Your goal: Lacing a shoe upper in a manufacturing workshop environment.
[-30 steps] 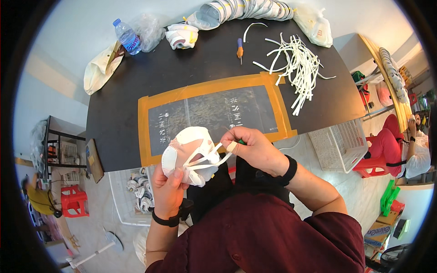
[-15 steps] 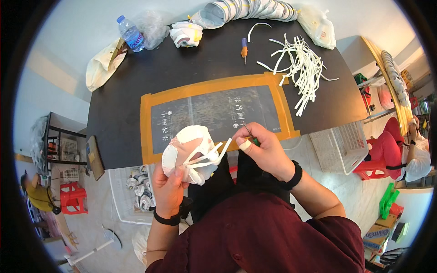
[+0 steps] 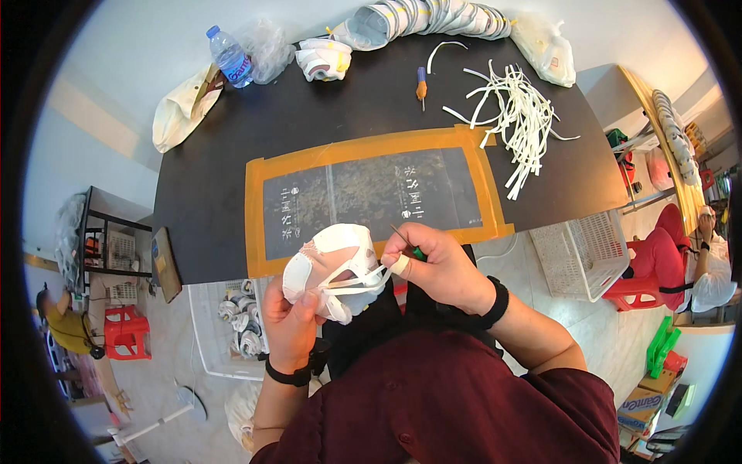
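Item: white cup-shaped fabric mask [image 3: 328, 267] with white elastic straps [image 3: 352, 282], held just off the worktop's [image 3: 232, 155] near edge. Our left hand [image 3: 290, 321] clamps its lower rim; our right hand [image 3: 433, 267] pinches a thin green-handled tool [image 3: 406, 241] at a strap end. We judge steady mask support keeps the tool tip accurate.

The surface [image 3: 232, 162] lay open around the taped mat [image 3: 371, 197]. Straps [image 3: 514, 124] and a screwdriver [image 3: 421, 83] crowded the far right; a bottle [image 3: 230, 56] and masks [image 3: 425, 17] lined the back edge.

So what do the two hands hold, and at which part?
Left hand grips the white mask at its lower edge; right hand pinches a thin green-handled tool near its handle.
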The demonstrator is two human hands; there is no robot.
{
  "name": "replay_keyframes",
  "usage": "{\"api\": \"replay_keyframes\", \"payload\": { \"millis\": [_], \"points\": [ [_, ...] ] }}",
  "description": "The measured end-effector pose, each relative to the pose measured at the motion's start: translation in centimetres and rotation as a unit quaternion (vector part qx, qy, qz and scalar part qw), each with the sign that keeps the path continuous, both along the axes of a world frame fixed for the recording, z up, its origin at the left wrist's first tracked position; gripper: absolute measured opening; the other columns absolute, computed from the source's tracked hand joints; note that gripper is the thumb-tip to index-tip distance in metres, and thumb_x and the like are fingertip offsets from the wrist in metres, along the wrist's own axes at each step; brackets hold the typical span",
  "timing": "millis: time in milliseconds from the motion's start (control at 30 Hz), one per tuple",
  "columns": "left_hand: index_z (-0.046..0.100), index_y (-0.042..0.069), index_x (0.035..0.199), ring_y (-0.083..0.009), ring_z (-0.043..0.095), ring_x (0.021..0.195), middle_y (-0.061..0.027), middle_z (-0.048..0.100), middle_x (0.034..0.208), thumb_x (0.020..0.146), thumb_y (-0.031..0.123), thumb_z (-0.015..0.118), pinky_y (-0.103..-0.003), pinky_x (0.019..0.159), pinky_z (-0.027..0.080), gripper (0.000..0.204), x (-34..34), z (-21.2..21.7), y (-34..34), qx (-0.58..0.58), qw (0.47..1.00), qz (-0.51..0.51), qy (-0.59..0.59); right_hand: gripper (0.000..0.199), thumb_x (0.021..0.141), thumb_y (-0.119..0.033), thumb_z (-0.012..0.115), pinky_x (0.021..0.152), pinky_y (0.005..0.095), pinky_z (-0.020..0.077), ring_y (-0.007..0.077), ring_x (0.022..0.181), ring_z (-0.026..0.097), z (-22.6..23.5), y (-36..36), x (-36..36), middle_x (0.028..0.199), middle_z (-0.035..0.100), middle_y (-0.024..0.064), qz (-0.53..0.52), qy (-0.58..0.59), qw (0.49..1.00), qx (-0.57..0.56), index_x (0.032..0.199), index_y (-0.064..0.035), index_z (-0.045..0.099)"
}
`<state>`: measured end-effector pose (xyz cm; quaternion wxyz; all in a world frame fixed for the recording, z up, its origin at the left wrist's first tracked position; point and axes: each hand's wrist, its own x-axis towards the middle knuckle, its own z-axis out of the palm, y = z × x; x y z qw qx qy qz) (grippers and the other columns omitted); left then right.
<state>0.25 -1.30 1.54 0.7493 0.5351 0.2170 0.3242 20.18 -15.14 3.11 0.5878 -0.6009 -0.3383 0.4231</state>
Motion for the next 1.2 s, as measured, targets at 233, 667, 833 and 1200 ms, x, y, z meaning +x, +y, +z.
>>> {"api": "replay_keyframes", "payload": {
  "millis": [233, 667, 833, 1200],
  "points": [
    [0.048, 0.003, 0.130, -0.0284, 0.059, 0.115, -0.0143, 0.058, 0.126, 0.085, 0.016, 0.071, -0.045, 0.099, 0.048, 0.052, -0.2, -0.6, 0.5, -0.052, 0.998, -0.018, -0.033, 0.011, 0.093, -0.014, 0.066, 0.067, 0.0204, 0.0431, 0.0018, 0.074, 0.047, -0.1, 0.3, -0.4, 0.082, 0.056, -0.0058, -0.021, 0.000, 0.999, 0.035, 0.090, -0.0053, 0.059],
    [0.044, 0.002, 0.135, -0.0278, 0.056, 0.119, -0.0135, 0.056, 0.130, 0.085, 0.013, 0.070, -0.045, 0.101, 0.047, 0.057, -0.5, -0.7, 0.1, -0.040, 0.998, -0.024, -0.030, 0.012, 0.094, -0.017, 0.064, 0.064, 0.0208, 0.0446, 0.0026, 0.073, 0.050, -0.7, 0.0, -0.3, 0.083, 0.059, -0.0037, -0.032, 0.054, 0.998, 0.001, 0.094, -0.0056, 0.061],
    [0.048, 0.002, 0.128, -0.0214, 0.064, 0.100, -0.0117, 0.060, 0.119, 0.086, 0.014, 0.067, -0.034, 0.080, 0.057, 0.048, -0.9, -1.0, 0.7, -0.048, 0.999, 0.004, 0.019, 0.017, 0.092, -0.021, 0.066, 0.066, 0.0244, 0.0467, 0.0067, 0.075, 0.053, -1.1, 0.0, 1.2, 0.090, 0.060, 0.0001, -0.086, 0.000, 0.996, 0.019, 0.102, -0.0070, 0.064],
    [0.050, 0.003, 0.119, -0.0144, 0.062, 0.068, -0.0128, 0.065, 0.098, 0.096, 0.032, 0.054, -0.022, 0.048, 0.048, 0.037, 1.3, 2.2, 5.8, -0.259, 0.943, -0.209, -0.003, 0.037, 0.096, -0.024, 0.060, 0.091, 0.0336, 0.0503, 0.0143, 0.103, 0.061, -1.2, 2.6, 1.7, 0.111, 0.064, 0.0089, 0.147, 0.211, 0.966, 0.012, 0.125, -0.0022, 0.053]
  ]
}}
